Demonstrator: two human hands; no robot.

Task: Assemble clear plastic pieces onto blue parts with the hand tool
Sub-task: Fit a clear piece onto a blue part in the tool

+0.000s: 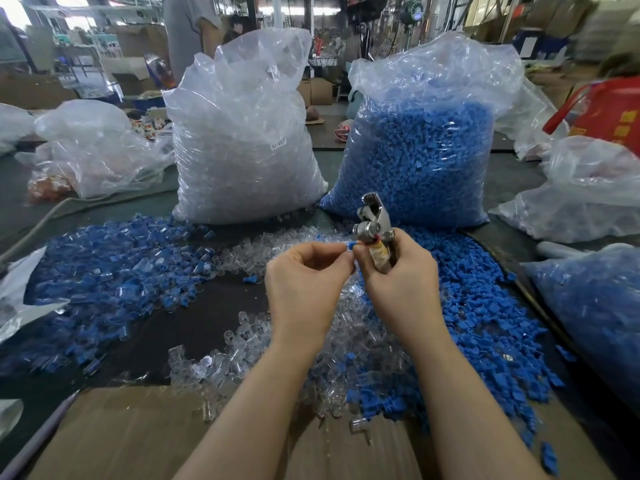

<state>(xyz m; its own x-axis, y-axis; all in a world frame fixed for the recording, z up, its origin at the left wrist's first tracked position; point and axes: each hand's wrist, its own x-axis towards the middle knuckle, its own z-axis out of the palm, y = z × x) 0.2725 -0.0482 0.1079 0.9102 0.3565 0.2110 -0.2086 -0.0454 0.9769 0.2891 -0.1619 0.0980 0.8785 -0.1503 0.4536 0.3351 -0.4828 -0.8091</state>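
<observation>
Cardboard lies nearest. My left hand pinches a blue part at centre; my right hand clenches the hand tool. Clear pieces litter the dark table. At 11 o'clock, the clear bag reads "SJ-017"; warehouse beyond.

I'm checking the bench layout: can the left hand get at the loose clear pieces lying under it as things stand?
Probably yes. The clear pieces lie in the open just below the left hand, nothing covering them. But its fingers now pinch a small blue part, so that must go first.
</observation>
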